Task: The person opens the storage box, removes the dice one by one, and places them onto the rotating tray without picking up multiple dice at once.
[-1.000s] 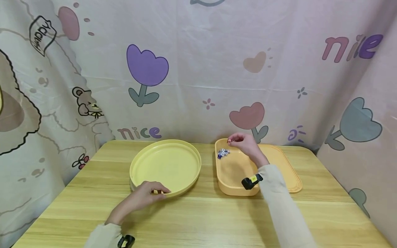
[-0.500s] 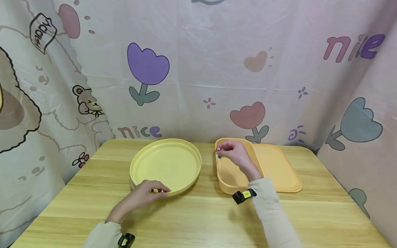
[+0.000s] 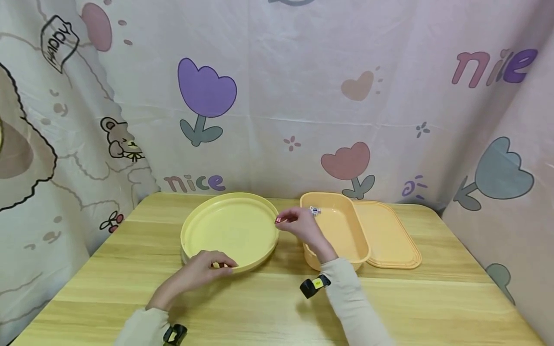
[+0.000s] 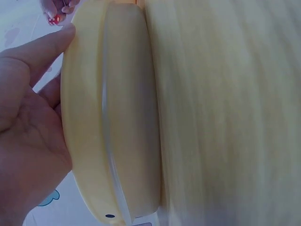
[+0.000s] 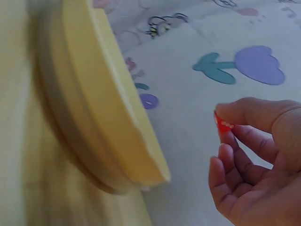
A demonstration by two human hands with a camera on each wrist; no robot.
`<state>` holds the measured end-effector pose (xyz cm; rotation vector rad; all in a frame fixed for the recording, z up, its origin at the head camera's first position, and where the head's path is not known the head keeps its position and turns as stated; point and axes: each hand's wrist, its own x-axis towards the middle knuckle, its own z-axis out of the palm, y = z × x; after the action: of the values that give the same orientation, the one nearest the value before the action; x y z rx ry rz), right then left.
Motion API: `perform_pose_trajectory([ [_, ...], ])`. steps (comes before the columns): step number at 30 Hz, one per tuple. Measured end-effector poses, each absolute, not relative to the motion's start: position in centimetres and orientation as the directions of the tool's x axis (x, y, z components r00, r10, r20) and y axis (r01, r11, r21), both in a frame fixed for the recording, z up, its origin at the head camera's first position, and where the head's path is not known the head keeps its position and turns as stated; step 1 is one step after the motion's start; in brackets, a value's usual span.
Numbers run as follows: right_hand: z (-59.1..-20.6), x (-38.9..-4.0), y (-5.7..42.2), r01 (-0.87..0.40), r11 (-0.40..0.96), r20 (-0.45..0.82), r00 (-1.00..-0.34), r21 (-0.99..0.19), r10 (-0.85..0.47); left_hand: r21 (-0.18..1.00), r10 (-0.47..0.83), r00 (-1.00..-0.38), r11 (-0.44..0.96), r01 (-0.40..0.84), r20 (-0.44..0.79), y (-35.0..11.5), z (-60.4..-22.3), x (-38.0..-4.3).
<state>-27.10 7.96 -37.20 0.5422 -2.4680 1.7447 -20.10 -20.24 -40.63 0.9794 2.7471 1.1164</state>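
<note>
My right hand [image 3: 303, 226] pinches a red die [image 3: 279, 219] with white pips between thumb and fingertips, above the right edge of a round yellow tray [image 3: 233, 235]. The right wrist view shows the same die [image 5: 223, 124] at the fingertips, apart from the tray's wall [image 5: 117, 99]. My left hand [image 3: 203, 271] holds the near-left rim of the round tray; in the left wrist view the thumb lies against the rim [image 4: 84, 103]. Several white and blue dice [image 3: 315, 211] sit in the far left corner of an orange rectangular box [image 3: 337, 240], partly hidden behind my right hand.
An orange lid [image 3: 389, 235] lies flat on the wooden table [image 3: 259, 307], against the right side of the box. A printed curtain [image 3: 277, 96] hangs right behind the table's back edge. A narrow strip of table separates tray and box.
My right hand has moved left with the red die, from over the orange box to the round tray's right edge. The left hand stays at the tray rim.
</note>
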Motion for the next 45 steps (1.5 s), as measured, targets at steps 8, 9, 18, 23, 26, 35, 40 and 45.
perform_pose_trajectory([
  [8,-38.2,-26.9,3.9,-0.339,0.284,0.250,-0.919,-0.897,-0.306,0.619,0.570,-0.793,0.549,0.561,0.213,-20.3,-40.1,-20.1],
  [9,-38.4,-26.9,3.5,-0.338,0.285,0.247,-0.918,-0.897,-0.310,0.617,0.572,-0.791,0.548,0.564,0.215,-20.3,-40.2,-20.1],
  [18,-39.5,-26.8,1.3,-0.316,0.297,0.217,-0.922,-0.901,-0.321,0.613,0.563,-0.803,0.569,0.548,0.196,-20.2,-40.5,-20.1],
  [23,-39.9,-26.5,1.4,-0.308,0.312,0.216,-0.930,-0.899,-0.298,0.607,0.563,-0.806,0.581,0.542,0.182,-20.2,-40.5,-20.0],
  [26,-40.0,-26.4,1.5,-0.311,0.318,0.221,-0.932,-0.896,-0.287,0.607,0.563,-0.805,0.578,0.545,0.186,-20.1,-40.6,-19.9],
  [35,-40.3,-26.6,1.7,-0.321,0.375,0.221,-0.932,-0.870,-0.286,0.608,0.565,-0.800,0.567,0.555,0.204,-19.9,-40.9,-20.1],
  [40,-40.4,-26.8,2.0,-0.308,0.369,0.214,-0.938,-0.877,-0.274,0.608,0.567,-0.796,0.561,0.562,0.213,-19.8,-40.9,-20.2],
  [45,-40.3,-26.9,2.1,-0.300,0.364,0.207,-0.940,-0.882,-0.273,0.614,0.566,-0.797,0.557,0.560,0.213,-19.8,-41.0,-20.2],
])
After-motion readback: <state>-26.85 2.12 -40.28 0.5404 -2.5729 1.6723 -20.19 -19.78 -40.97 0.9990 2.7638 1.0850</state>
